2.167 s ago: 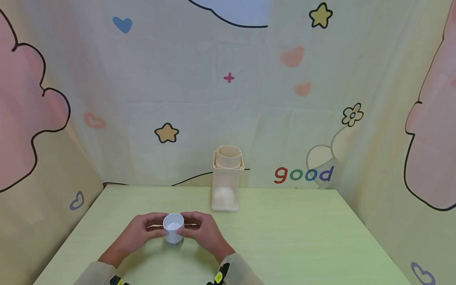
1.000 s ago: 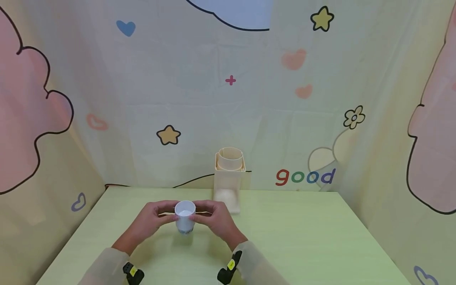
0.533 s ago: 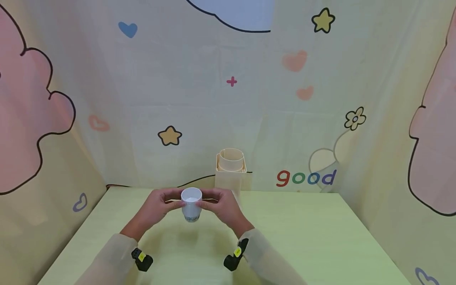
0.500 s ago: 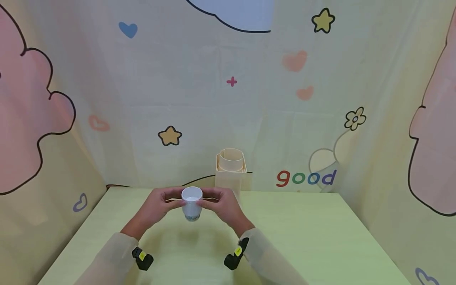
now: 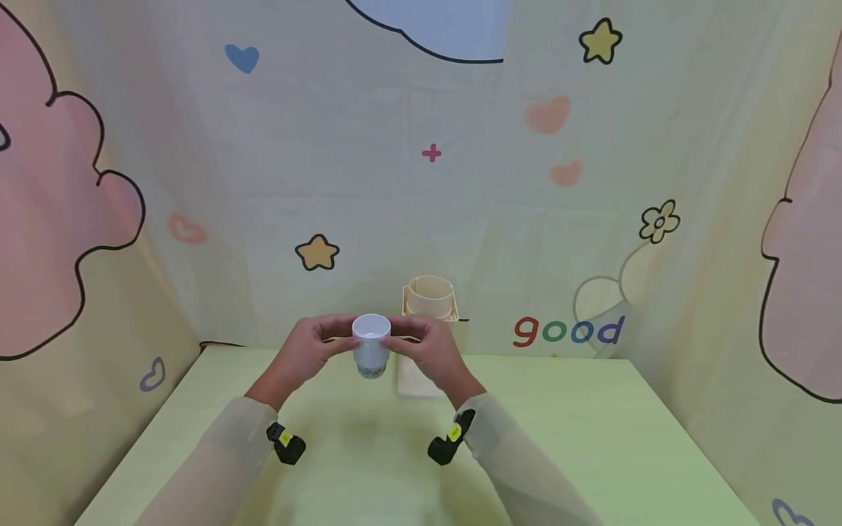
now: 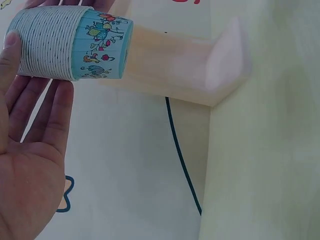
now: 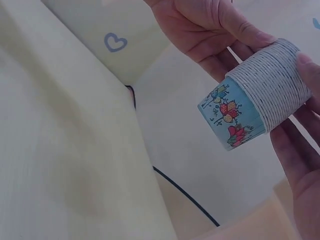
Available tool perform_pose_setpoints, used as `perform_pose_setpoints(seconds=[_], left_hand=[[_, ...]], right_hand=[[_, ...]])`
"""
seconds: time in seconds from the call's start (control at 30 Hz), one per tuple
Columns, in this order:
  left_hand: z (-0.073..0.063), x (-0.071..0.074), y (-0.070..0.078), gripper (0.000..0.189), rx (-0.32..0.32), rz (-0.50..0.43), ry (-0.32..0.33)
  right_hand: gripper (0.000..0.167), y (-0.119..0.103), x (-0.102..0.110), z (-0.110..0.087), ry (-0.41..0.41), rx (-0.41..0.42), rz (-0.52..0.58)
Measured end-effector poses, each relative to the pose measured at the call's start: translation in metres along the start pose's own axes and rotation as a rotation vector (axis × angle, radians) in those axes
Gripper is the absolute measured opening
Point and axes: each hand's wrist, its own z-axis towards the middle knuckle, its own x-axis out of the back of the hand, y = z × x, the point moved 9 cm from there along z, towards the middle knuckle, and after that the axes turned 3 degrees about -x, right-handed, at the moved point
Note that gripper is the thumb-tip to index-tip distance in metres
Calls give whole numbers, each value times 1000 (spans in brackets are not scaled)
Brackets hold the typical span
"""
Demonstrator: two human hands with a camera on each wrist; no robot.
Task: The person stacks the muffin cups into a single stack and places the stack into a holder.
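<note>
A stack of nested paper cups (image 5: 371, 354) is held up above the table, mouth upward, between both hands in the head view. My left hand (image 5: 310, 351) grips its left side with thumb in front and fingers behind; my right hand (image 5: 435, 352) grips the right side the same way. Many white rims line the stack (image 6: 50, 45) in the left wrist view, and the outermost cup is light blue with cartoon birds. Red and yellow flowers decorate the same cup stack (image 7: 272, 85) in the right wrist view, where the right hand (image 7: 306, 185) shows at the edge.
Behind the hands a cream upright holder (image 5: 430, 296) with a round tube in its top stands at the table's back, partly hidden by the right hand. The pale green table (image 5: 559, 438) meets a printed cloth backdrop (image 5: 368, 146). Black wrist cameras (image 5: 287, 444) sit on both sleeves.
Both hands have lifted the cup stack from close over the table, moving it up, forward and to the right toward the cream holder. Their grip looks the same.
</note>
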Motion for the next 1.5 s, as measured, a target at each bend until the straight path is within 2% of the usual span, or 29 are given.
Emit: perform_pose_setpoints(seconds=[0.27,0.37,0.7,0.97,1.3,1.5], left_hand=[[21,0,18,47,4,-56,32],[28,-1,25,46,8,-76,46],[52,-1,47,47,-37,-154,88],[67,-2,62,50,-50,-163,84],[88,0,81,47,-97,-173,81],[100,-5,89,46,-113,-194,92]], right_hand=[[38,-16,21,13,55,48,0],[40,-19,30,17,80,40,-4],[41,-39,51,29,108,62,34],[42,-52,66,37,127,78,-3],[40,-69,83,48,159,114,-7],[40,-73,94,53,191,136,-1]])
